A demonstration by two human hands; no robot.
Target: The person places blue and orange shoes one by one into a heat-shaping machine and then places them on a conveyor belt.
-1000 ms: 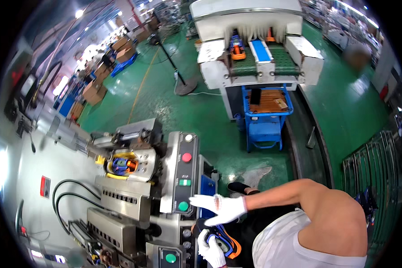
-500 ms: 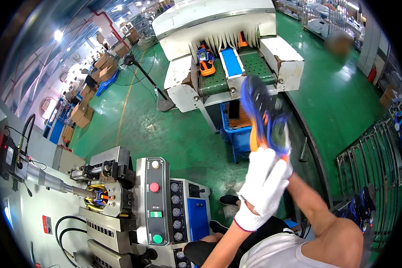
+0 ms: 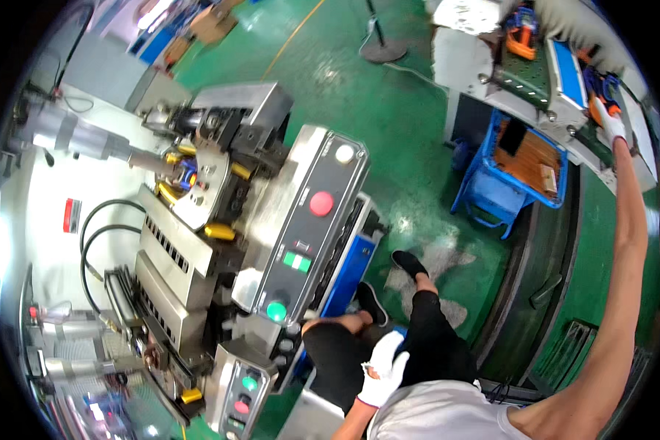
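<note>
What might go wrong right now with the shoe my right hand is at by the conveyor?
The shoe might slip or tip: your right hand is at the end of an outstretched arm, with your left hand far off, near your lap. The hanging fringe close by could also catch it.

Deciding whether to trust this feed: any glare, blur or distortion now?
Head view: glare whitens the far left edge, and the green floor reflects bright patches; head view: fisheye bending toward the black rim, where the right hand shows too small to judge its grip on the shoe; head view: the left hand reads clearer.
</note>
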